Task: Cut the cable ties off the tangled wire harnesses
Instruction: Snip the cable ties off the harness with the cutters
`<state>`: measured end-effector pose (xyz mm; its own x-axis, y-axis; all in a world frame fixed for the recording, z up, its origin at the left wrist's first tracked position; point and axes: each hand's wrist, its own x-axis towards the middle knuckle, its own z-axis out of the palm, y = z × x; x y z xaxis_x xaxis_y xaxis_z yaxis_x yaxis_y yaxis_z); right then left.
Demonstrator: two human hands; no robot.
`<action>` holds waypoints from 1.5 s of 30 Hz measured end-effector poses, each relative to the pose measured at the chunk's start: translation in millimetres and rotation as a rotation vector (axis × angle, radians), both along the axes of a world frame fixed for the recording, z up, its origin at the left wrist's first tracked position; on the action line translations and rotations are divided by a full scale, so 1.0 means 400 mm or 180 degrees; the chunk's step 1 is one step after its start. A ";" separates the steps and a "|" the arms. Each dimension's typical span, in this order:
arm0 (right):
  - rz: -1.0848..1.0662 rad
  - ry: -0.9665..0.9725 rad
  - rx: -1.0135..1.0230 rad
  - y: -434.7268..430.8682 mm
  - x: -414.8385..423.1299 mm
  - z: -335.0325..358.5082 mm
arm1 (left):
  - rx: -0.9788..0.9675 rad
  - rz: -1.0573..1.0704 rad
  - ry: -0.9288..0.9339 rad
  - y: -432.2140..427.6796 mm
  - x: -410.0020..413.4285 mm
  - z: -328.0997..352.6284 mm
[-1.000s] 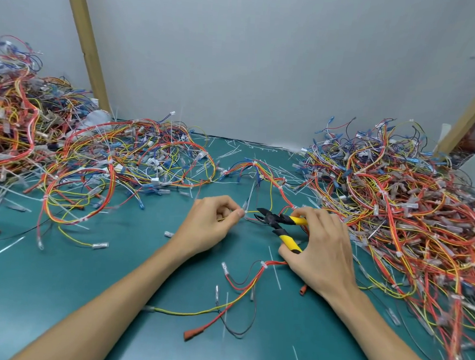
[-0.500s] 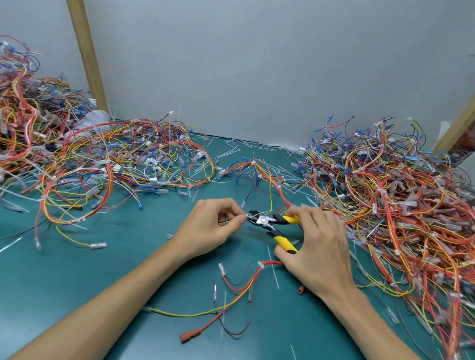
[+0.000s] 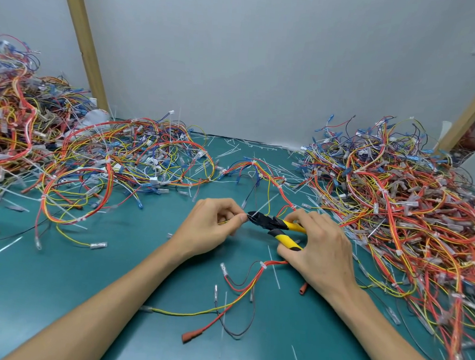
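While my left hand (image 3: 213, 228) pinches the red-and-yellow wire harness (image 3: 251, 283) on the teal mat (image 3: 112, 269), my right hand (image 3: 321, 247) grips yellow-handled black cutters (image 3: 272, 224), tips at a white cable tie (image 3: 247, 216); snipped white tie strips (image 3: 274, 269) litter the mat, but the tangled right-hand heap (image 3: 397, 208) shows many ties uncut

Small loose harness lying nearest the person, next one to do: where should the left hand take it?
Pinch it just below the white cable tie, where red and yellow wires run together, coming from the near left. Lower down the leads fan apart; the right hand, holding the cutters, blocks the far side.
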<state>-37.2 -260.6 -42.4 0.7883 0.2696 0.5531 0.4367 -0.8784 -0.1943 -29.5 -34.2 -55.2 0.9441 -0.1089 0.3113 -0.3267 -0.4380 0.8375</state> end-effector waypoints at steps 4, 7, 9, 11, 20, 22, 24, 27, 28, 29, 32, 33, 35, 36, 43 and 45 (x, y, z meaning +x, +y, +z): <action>0.0037 0.0164 0.0088 0.000 -0.003 0.007 | -0.0010 -0.0017 0.0003 0.001 -0.001 -0.001; -0.0005 0.0352 0.0347 0.000 -0.003 0.011 | -0.0016 0.0001 -0.0129 0.000 -0.003 0.000; 0.0137 0.0520 0.0519 -0.007 -0.004 0.016 | -0.0070 0.0123 -0.0329 -0.002 -0.006 0.001; 0.0372 0.0826 0.0679 -0.014 -0.005 0.020 | -0.0157 0.0218 -0.0477 -0.005 -0.009 0.004; 0.0706 0.2039 0.1387 -0.005 -0.019 0.053 | -0.0553 0.0018 -0.0268 -0.007 -0.013 0.009; 0.0617 0.1990 0.1378 0.000 -0.023 0.052 | -0.0662 -0.0002 -0.0190 -0.007 -0.013 0.011; 0.0535 0.1849 0.1314 0.008 -0.030 0.048 | -0.0711 -0.0017 -0.0130 -0.004 -0.013 0.014; 0.0250 0.1304 0.0805 0.019 -0.044 0.037 | -0.0744 -0.0028 -0.0095 -0.002 -0.013 0.016; 0.0105 0.1030 0.0582 0.024 -0.049 0.033 | -0.0739 -0.0036 -0.0099 -0.001 -0.014 0.016; -0.0010 0.0804 0.0421 0.030 -0.054 0.030 | -0.0731 -0.0048 -0.0101 -0.001 -0.015 0.016; -0.0031 0.0579 0.0295 0.042 -0.062 0.023 | -0.0733 -0.0102 -0.0083 0.000 -0.015 0.017; 0.0011 0.0525 0.0269 0.043 -0.062 0.019 | -0.0741 -0.0122 -0.0069 0.002 -0.015 0.016; 0.0078 0.0431 0.0194 0.043 -0.060 0.016 | -0.0738 -0.0140 -0.0049 0.004 -0.015 0.016; 0.0102 0.0411 0.0158 0.043 -0.059 0.017 | -0.0728 -0.0138 -0.0045 0.005 -0.015 0.015; 0.0087 0.0688 0.0175 0.035 -0.053 0.028 | -0.0745 -0.0142 -0.0045 0.001 -0.015 0.012; 0.0155 0.0872 0.0337 0.031 -0.050 0.029 | -0.0757 -0.0133 -0.0077 -0.002 -0.016 0.012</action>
